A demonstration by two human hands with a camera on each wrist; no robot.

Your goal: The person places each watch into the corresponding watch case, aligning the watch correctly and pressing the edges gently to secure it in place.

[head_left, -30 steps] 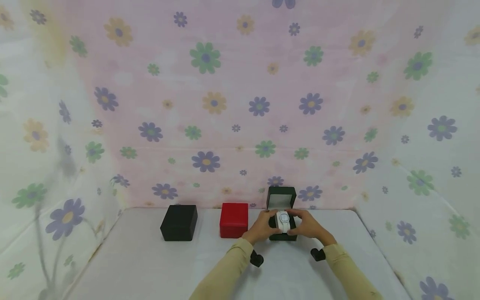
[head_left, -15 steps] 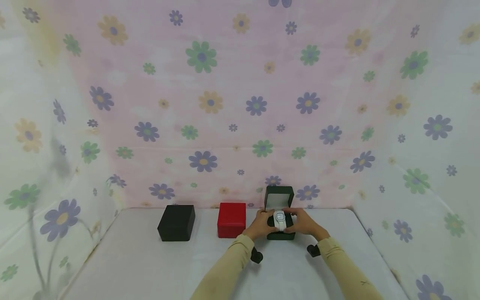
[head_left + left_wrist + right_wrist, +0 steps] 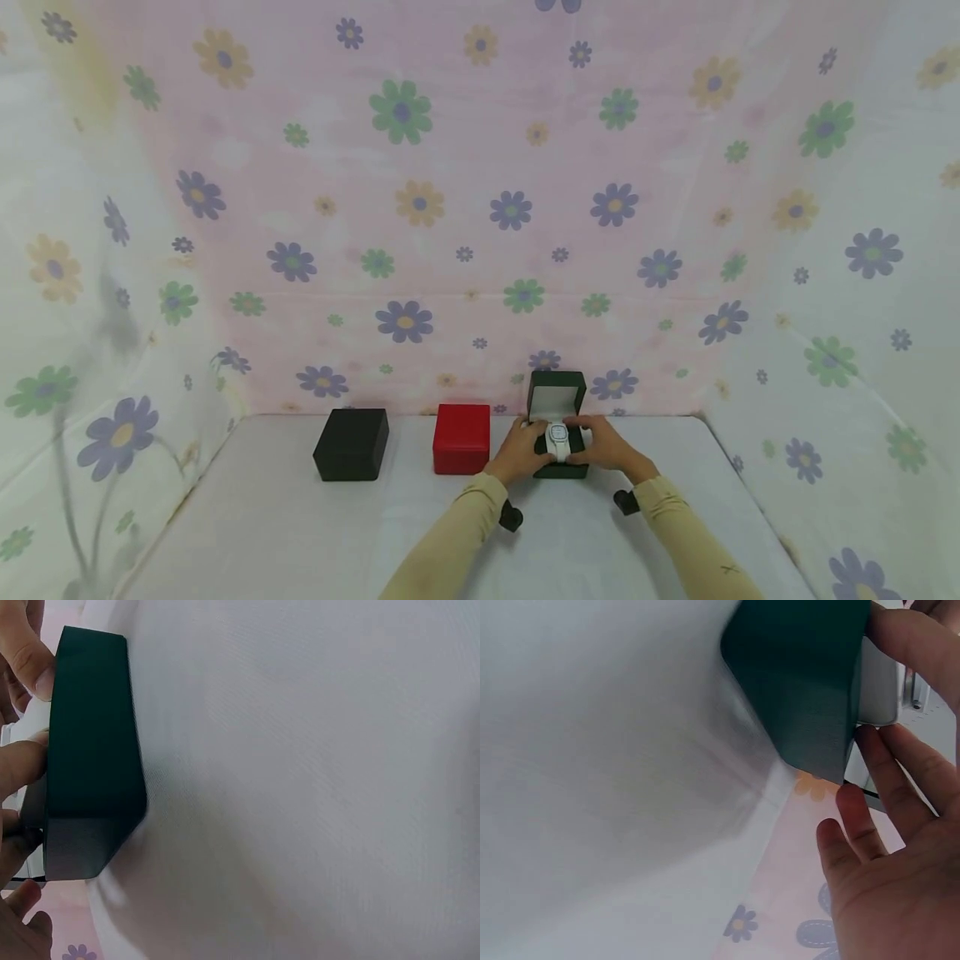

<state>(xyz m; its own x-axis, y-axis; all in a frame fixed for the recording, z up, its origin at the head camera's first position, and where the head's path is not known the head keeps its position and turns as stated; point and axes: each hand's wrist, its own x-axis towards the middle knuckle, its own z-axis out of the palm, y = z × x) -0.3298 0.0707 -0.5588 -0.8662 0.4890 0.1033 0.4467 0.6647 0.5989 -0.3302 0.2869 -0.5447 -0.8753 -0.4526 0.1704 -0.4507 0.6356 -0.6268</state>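
A white wristwatch (image 3: 557, 433) with a squarish face stands within the dark green box (image 3: 561, 472), whose lid (image 3: 556, 380) is raised at the back. From the left, my left hand (image 3: 517, 452) holds the watch, thumb on the strap near the front wall. My right hand (image 3: 606, 447) grips it from the other side with thumb and index finger. In the right wrist view, the white strap (image 3: 877, 682) shows beside the right thumb at the box's rim, the other fingers spread along the side. The left wrist view shows the box front (image 3: 94, 727) with fingertips right at its edge.
A red box (image 3: 461, 440) stands closed just left of the green one. Farther left is a closed black box (image 3: 351, 445). A white cloth (image 3: 300, 533) covers the table, and a flowered sheet (image 3: 465, 167) hangs close behind the boxes.
The watch has shifted slightly left between both hands and sits a little further into the green box. Both hands keep their hold. The head view has turned slightly right.
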